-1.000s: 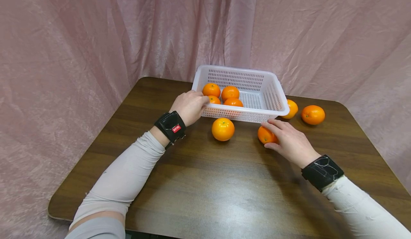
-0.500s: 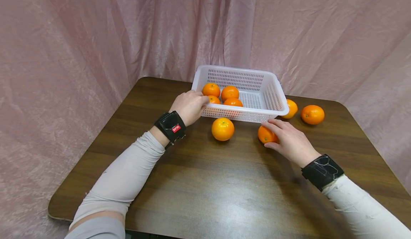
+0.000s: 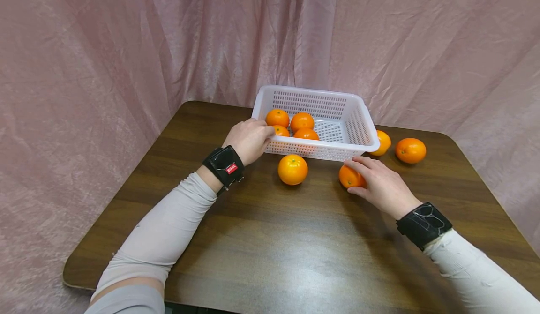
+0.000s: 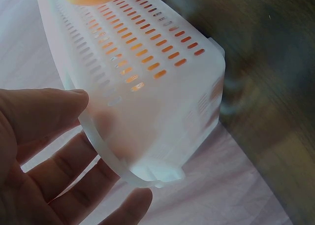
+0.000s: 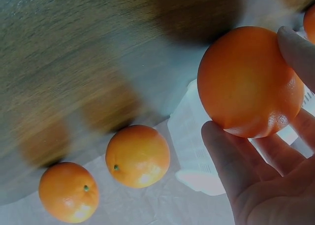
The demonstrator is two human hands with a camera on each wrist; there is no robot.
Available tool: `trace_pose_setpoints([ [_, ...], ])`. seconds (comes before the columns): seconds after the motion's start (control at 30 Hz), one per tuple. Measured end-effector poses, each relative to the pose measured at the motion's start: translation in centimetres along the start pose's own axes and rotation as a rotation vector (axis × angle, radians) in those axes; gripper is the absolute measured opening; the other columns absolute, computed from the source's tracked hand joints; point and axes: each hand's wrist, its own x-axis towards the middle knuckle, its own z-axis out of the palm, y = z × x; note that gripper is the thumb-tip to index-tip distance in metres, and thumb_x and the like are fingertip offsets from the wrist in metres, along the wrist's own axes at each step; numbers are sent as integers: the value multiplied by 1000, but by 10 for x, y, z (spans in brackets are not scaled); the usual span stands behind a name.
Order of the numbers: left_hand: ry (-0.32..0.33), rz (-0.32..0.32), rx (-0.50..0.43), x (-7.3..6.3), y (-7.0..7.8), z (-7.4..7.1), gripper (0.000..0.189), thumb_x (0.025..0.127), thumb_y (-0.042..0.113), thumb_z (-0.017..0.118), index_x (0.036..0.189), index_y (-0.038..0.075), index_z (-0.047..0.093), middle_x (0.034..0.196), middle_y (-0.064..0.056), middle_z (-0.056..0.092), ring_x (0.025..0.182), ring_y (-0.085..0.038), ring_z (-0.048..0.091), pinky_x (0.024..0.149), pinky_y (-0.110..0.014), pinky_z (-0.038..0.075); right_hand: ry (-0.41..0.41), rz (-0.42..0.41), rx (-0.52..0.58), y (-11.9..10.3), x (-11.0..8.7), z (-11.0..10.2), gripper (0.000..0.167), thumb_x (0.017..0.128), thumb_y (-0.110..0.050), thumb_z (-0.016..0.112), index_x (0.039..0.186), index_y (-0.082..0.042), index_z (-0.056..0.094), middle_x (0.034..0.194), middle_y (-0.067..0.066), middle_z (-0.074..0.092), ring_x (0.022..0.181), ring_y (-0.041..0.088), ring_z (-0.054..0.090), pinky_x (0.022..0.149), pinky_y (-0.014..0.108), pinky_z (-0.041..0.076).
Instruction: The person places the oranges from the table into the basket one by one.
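In the head view, my left hand (image 3: 250, 140) grips the white plastic basket (image 3: 337, 148) at its front-left rim. The left wrist view shows the thumb on one side of that rim and the fingers on the other. Several oranges (image 3: 302, 121) lie in the basket's left part. My right hand (image 3: 385, 185) holds an orange (image 3: 350, 178) just in front of the basket's right corner; the right wrist view shows thumb and fingers spread round this fruit (image 5: 250, 82). Another orange (image 3: 293, 169) sits on the table between my hands, before the basket.
Two more oranges stand on the table right of the basket: one (image 3: 382, 143) close by its right end, the other (image 3: 411, 151) farther right. The brown wooden table (image 3: 270, 248) has rounded corners. A pink curtain (image 3: 228, 37) hangs behind and at both sides.
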Motion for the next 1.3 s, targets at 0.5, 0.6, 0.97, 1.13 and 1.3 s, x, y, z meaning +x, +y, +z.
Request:
trace_pose_setpoints([
  [0.5,-13,-7,1,0,1,-1,18,103,17,81,119,12,83,106,-6,77,96,-32,71,85,-47,60,7,-10,1,-3,-4,-6,72,87,-19,97,151,-8,65,150,22,62,135,46,60,104,68,53],
  [0.6,-10,-6,5,0,1,-1,18,103,17,81,120,11,83,107,-7,78,97,-32,71,86,-47,61,19,-19,0,-4,-6,-9,71,87,-18,97,150,-8,66,149,22,62,135,46,60,104,68,53],
  [0.97,-13,-13,6,0,1,1,20,102,18,81,121,11,83,109,-7,78,98,-32,72,87,-47,61,46,-41,-3,-8,-9,-14,72,86,-18,98,150,-8,66,149,21,63,136,45,60,103,67,53],
  [1.13,-14,-13,6,0,1,0,20,103,17,81,121,12,83,109,-7,78,98,-32,71,86,-47,61,50,-47,-3,-11,-11,-18,72,87,-19,97,151,-9,66,150,20,63,136,44,60,102,67,53],
  [1.3,-19,-15,5,0,1,0,19,103,17,80,121,12,83,108,-7,78,98,-32,71,86,-47,60,60,-53,-7,-15,-13,-23,73,86,-19,98,151,-10,66,149,19,63,135,43,61,100,67,54],
])
